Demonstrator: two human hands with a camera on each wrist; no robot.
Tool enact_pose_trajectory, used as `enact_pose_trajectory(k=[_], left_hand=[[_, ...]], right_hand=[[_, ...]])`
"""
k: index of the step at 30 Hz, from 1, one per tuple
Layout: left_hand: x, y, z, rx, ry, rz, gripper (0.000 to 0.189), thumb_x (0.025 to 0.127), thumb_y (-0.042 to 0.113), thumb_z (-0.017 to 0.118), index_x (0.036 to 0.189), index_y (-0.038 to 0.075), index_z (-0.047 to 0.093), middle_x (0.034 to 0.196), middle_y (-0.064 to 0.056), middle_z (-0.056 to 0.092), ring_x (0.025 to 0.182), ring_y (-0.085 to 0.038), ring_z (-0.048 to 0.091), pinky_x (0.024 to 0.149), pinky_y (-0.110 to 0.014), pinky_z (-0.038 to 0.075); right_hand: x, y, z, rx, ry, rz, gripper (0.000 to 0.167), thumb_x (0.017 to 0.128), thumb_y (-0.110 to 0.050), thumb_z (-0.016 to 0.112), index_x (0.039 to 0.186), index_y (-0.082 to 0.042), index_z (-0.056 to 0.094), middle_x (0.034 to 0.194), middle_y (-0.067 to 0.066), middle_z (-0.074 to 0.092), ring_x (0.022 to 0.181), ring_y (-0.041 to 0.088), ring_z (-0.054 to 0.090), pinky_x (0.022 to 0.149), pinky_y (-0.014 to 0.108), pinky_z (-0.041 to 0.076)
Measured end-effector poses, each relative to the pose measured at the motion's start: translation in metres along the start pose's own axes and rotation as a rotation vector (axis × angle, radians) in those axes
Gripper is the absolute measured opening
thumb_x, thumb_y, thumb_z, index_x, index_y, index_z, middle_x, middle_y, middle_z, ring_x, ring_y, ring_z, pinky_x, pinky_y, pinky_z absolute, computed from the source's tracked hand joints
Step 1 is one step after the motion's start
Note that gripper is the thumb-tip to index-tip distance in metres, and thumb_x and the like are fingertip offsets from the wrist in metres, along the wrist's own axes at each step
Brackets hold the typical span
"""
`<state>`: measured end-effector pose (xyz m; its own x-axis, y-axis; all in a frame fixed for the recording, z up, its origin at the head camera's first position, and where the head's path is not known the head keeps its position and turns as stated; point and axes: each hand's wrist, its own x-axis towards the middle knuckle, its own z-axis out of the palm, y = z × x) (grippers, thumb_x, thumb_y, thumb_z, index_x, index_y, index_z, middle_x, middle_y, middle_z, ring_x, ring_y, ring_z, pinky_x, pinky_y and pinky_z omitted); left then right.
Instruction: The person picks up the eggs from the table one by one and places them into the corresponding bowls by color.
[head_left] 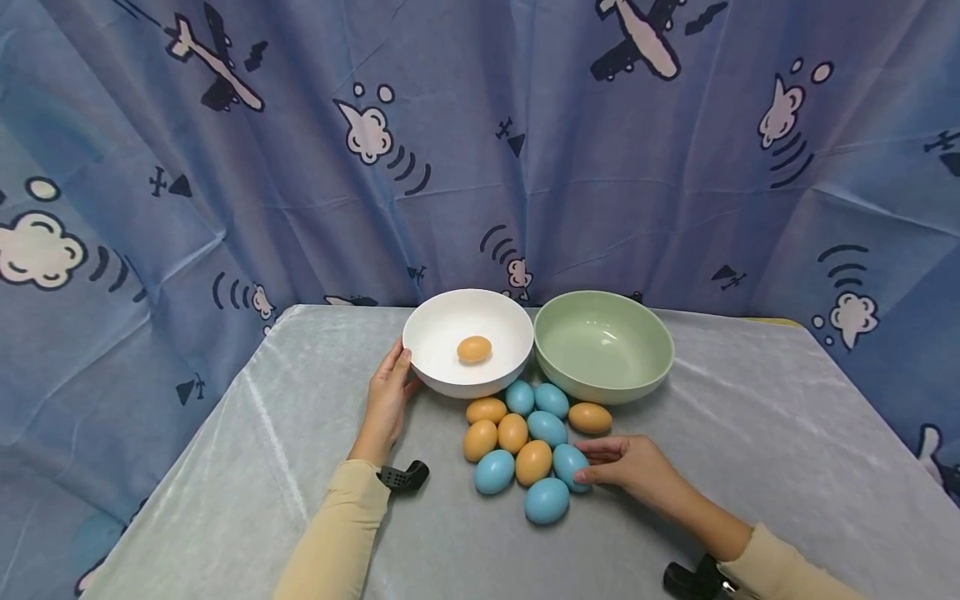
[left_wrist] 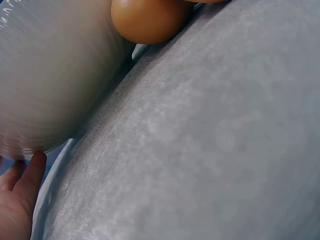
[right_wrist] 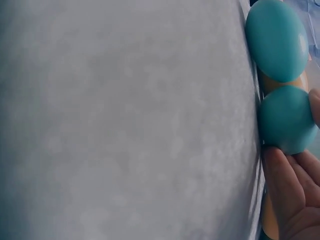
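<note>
My right hand point(head_left: 633, 471) has its thumb and fingers on either side of a blue egg point(head_left: 568, 463) at the right edge of a cluster on the cloth. In the right wrist view the same blue egg point(right_wrist: 287, 120) shows between thumb and fingertips. My left hand point(head_left: 386, 404) rests against the left outer side of a white bowl point(head_left: 442, 379), fingers fairly straight. The left wrist view shows its fingertips touching the bowl's wall point(left_wrist: 55, 85). One orange egg point(head_left: 474, 349) lies inside the white bowl. Part of the left fingers is hidden.
A green bowl point(head_left: 606, 396) stands right of the white one. Between the bowls and me lie several blue eggs point(head_left: 494, 472) and several orange eggs point(head_left: 533, 463), close together. One orange egg point(head_left: 590, 418) sits by the green bowl. Behind the grey cloth-covered table point(head_left: 225, 500) hangs a patterned blue curtain point(head_left: 450, 208).
</note>
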<state>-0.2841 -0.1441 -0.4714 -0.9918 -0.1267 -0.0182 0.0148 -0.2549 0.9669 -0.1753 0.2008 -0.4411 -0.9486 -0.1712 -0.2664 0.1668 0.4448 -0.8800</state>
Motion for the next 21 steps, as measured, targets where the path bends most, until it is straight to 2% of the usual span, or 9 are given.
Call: enact_pose_trajectory(k=[8, 15, 21], left_hand=[[0.000, 0.000, 0.001, -0.001, 0.004, -0.008, 0.060, 0.104, 0.038, 0.052, 0.156, 0.017, 0.033, 0.163, -0.002, 0.032, 0.149, -0.023, 0.033, 0.120, -0.051, 0.033], [0.000, -0.001, 0.002, -0.002, 0.015, -0.014, 0.057, 0.104, 0.036, 0.051, 0.156, 0.017, 0.034, 0.162, -0.001, 0.034, 0.149, -0.022, 0.035, 0.120, -0.050, 0.035], [0.000, -0.002, 0.002, -0.002, 0.022, -0.015, 0.058, 0.104, 0.037, 0.052, 0.156, 0.018, 0.034, 0.162, 0.000, 0.033, 0.149, -0.021, 0.034, 0.120, -0.050, 0.034]], right_hand=[[-0.003, -0.002, -0.003, 0.015, -0.005, -0.001, 0.052, 0.077, -0.022, 0.087, 0.120, 0.002, 0.070, 0.114, 0.013, 0.074, 0.099, 0.008, 0.070, 0.077, 0.023, 0.059], [-0.006, -0.008, -0.007, -0.001, 0.015, 0.012, 0.052, 0.078, -0.023, 0.086, 0.121, 0.000, 0.070, 0.117, 0.014, 0.073, 0.107, 0.016, 0.070, 0.077, 0.024, 0.060], [-0.008, -0.015, -0.013, -0.029, 0.012, -0.012, 0.053, 0.078, -0.026, 0.086, 0.122, 0.000, 0.070, 0.117, 0.014, 0.073, 0.110, 0.020, 0.070, 0.082, 0.027, 0.060]])
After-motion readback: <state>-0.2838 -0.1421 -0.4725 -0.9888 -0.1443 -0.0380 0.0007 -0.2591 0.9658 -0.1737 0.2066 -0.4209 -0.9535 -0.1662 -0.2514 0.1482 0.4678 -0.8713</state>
